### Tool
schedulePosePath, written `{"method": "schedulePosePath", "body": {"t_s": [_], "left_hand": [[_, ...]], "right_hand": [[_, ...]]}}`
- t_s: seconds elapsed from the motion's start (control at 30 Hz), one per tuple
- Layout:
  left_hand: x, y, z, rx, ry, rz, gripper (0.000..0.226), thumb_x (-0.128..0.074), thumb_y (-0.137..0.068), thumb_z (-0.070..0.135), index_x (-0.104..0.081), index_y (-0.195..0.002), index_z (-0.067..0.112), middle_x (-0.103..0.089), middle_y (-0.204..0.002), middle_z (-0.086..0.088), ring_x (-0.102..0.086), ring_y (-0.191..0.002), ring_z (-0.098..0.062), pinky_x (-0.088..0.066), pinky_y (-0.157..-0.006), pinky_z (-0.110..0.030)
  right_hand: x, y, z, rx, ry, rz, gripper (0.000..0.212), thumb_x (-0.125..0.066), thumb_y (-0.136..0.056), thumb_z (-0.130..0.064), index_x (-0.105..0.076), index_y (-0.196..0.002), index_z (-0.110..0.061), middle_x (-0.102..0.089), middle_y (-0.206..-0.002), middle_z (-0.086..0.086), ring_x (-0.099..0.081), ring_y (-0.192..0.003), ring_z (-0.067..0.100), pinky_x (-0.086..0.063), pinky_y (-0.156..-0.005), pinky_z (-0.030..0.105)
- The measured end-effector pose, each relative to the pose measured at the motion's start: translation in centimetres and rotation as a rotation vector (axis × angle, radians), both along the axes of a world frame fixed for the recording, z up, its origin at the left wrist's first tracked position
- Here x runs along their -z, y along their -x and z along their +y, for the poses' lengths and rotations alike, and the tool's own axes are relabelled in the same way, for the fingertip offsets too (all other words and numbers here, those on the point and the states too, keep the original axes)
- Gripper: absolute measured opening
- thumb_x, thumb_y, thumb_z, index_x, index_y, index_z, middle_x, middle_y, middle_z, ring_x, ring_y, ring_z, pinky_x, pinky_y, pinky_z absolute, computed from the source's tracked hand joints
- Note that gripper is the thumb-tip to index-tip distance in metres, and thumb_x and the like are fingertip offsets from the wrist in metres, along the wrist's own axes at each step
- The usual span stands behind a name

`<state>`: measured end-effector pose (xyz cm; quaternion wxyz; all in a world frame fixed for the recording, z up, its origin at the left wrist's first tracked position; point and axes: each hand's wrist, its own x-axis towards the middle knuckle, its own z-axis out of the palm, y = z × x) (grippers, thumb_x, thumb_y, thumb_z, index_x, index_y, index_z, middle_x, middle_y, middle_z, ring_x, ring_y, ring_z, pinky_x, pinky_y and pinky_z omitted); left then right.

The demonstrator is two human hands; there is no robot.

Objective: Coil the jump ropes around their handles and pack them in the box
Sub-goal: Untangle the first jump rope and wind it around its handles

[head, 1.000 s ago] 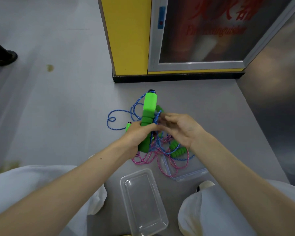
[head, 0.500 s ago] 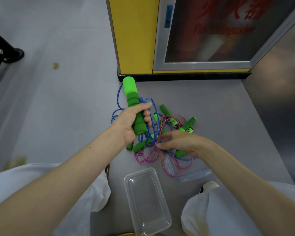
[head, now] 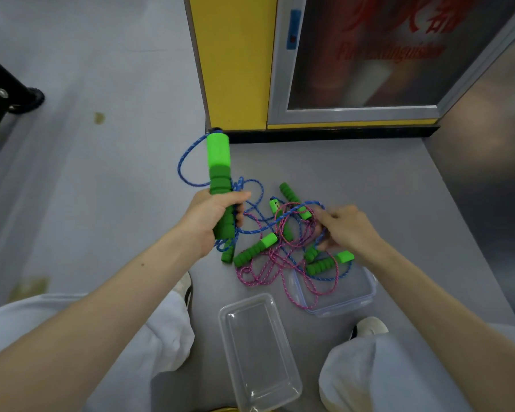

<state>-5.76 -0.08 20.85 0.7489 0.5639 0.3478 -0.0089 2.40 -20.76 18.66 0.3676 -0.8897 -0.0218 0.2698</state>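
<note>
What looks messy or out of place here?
The blue rope and pink rope lie tangled together in one heap on the floor, green handles mixed in. Pink loops spill over a clear tray beside it, while the clear box nearer the person holds nothing yet. The left hand grips another green handle.

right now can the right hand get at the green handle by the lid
Probably yes: the green handle lies beside the right hand, nothing solid over it, though that hand is pinching the blue rope.

Your left hand (head: 211, 215) is gripping a green handle (head: 219, 162) upright; your right hand's (head: 347, 230) curled fingers are pinching blue rope (head: 179, 166).
</note>
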Motion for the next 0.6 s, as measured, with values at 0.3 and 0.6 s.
{"method": "schedulePosePath", "body": {"t_s": [0.3,0.6], "left_hand": [[0.4,0.1,-3.6,0.425,-0.396,-0.129,0.023,-0.076,-0.079,0.024,-0.058,-0.081,0.01,-0.056,-0.064,-0.001,-0.052,-0.056,-0.009,-0.047,-0.058,-0.022],[-0.2,-0.1,-4.4,0.486,-0.188,-0.16,0.013,-0.071,-0.081,0.02,-0.06,-0.083,0.013,-0.055,-0.06,0.002,-0.051,-0.054,-0.008,-0.044,-0.052,-0.017]], "right_hand": [[-3.2,-0.6,1.2,0.324,-0.647,0.466,0.036,-0.05,-0.096,-0.037,-0.05,-0.071,-0.011,-0.054,-0.042,0.002,-0.051,-0.034,0.011,-0.043,-0.038,0.018],[-3.9,-0.4,1.7,0.31,-0.884,0.479,0.032,-0.044,-0.099,-0.027,-0.052,-0.076,-0.007,-0.067,-0.054,0.012,-0.067,-0.048,0.016,-0.055,-0.047,0.023]]}}
